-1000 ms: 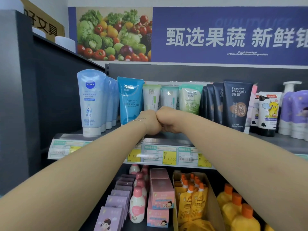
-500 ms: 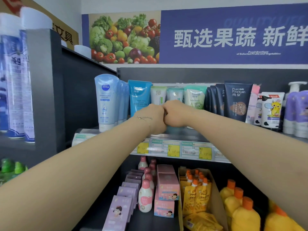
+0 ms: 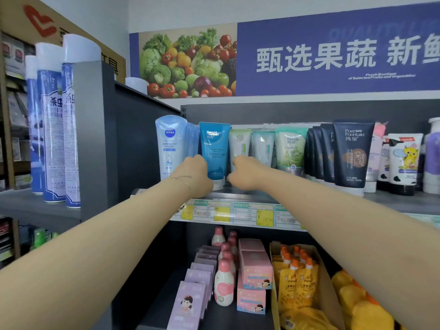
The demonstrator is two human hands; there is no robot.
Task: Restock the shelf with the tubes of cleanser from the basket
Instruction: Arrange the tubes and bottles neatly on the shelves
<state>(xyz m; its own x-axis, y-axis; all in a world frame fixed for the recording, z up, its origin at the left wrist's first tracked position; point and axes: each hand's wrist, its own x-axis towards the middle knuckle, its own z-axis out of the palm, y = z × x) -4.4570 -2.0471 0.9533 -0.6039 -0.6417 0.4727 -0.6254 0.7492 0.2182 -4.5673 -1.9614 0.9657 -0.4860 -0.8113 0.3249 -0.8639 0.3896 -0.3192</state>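
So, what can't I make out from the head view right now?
Head view:
Fingers of the left grip and right grip: hidden behind the hands' backs, so hold unclear.
Basket: outside the frame.
Yellow paper price labels: print blurred.
White plastic pump bottle: cut by right edge.

- blue wall banner: white "甄选果蔬 新", small "of Selected Fruits and Vegetables" below
- pale blue tube: "NIVEA" and a "4"
- bright blue tube: "Pure Fountain 纯泉"
- dark navy tube: "Pure Fountain 纯泉", "深"
- blue-and-white spray cans: "杀虫"
- yellow spouted pouches: "pipi"
- yellow shelf price tag: "¥ 15"
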